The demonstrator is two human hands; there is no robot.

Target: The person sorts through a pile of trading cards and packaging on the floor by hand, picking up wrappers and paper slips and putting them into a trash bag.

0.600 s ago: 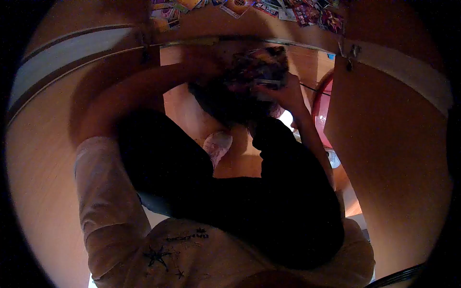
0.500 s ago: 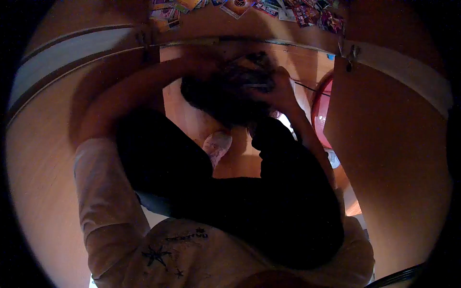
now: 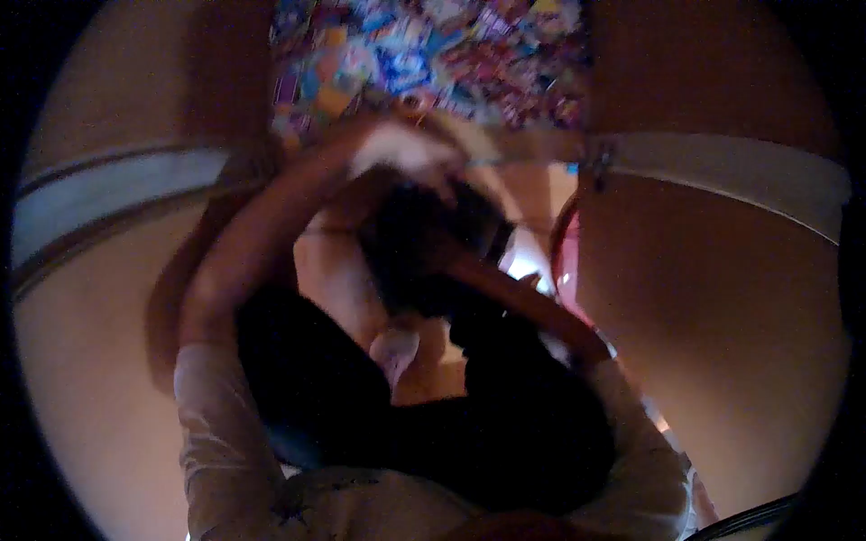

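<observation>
A black, bag-like thing is between my knees, just below the table's front edge; its details are lost in shadow and blur. My left hand, brightly lit, lies at its upper edge with the fingers bent down over it. From the right my forearm crosses the front of the black thing. My right hand is dark against it, its fingers hidden, so I cannot tell whether they are inside it or on its surface. Beyond my left hand, many colourful cards are spread over the tabletop.
Wooden panels flank me, the left one and the right one close to my arms. A red rounded object stands on the floor at the right. My foot rests below, and black cables run at the lower right.
My view has tilted up, showing more cards. My left hand has moved into the light at the black thing's upper edge. My right hand has shifted from its right side to across its front.
</observation>
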